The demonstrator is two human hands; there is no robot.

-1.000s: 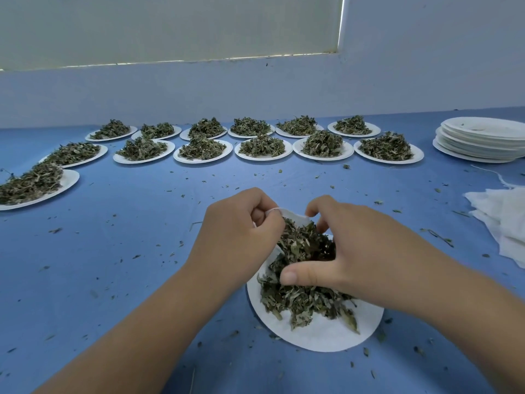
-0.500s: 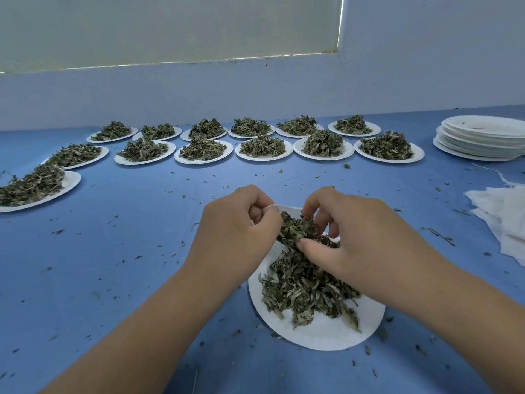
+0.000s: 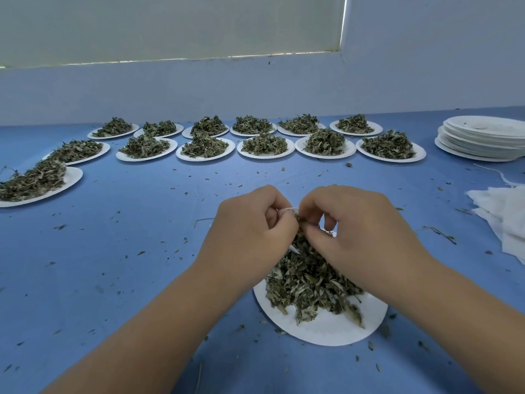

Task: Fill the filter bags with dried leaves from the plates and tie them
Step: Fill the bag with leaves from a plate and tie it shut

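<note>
A white paper plate (image 3: 326, 331) lies near me on the blue table, with a heap of dried leaves (image 3: 309, 282) on it. My left hand (image 3: 250, 231) is curled over the plate's far edge and pinches the rim of a white filter bag (image 3: 285, 211), most of which is hidden behind the hand. My right hand (image 3: 358, 231) pinches a tuft of dried leaves at the bag's mouth, right against my left fingers.
Several more plates of dried leaves (image 3: 264, 143) stand in two rows at the back and along the left (image 3: 37, 180). A stack of empty plates (image 3: 480, 137) is at the far right, with a pile of white filter bags (image 3: 502, 214) below it. Leaf crumbs litter the table (image 3: 127, 237).
My right hand has lifted from the leaf heap and moved left with a pinch of leaves up to the bag held by my left hand. The left hand has stayed in place.
</note>
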